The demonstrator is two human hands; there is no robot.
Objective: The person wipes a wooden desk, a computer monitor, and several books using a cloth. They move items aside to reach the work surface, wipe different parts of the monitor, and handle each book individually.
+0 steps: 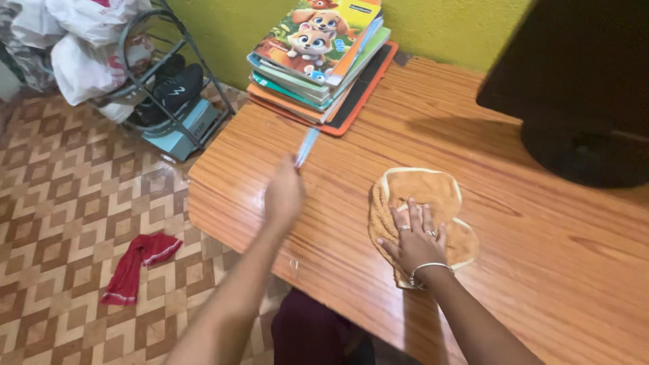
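My left hand (pixel 284 195) is closed on a thin light-blue pen (pixel 307 146), held above the wooden table (pixel 541 270) and pointing toward a stack of colourful books (pixel 318 61) at the table's far left corner. The hand is blurred. Flat on an orange cloth (pixel 433 196) near the table's front edge lies my right hand (pixel 414 238), fingers spread, with rings and a metal bangle on the wrist. The cloth is bunched under the palm.
A dark monitor (pixel 581 94) stands on its round base at the far right of the table. On the patterned tile floor to the left lie a red cloth (pixel 140 263) and a metal shoe rack (pixel 165 88) with shoes, a box and white bags.
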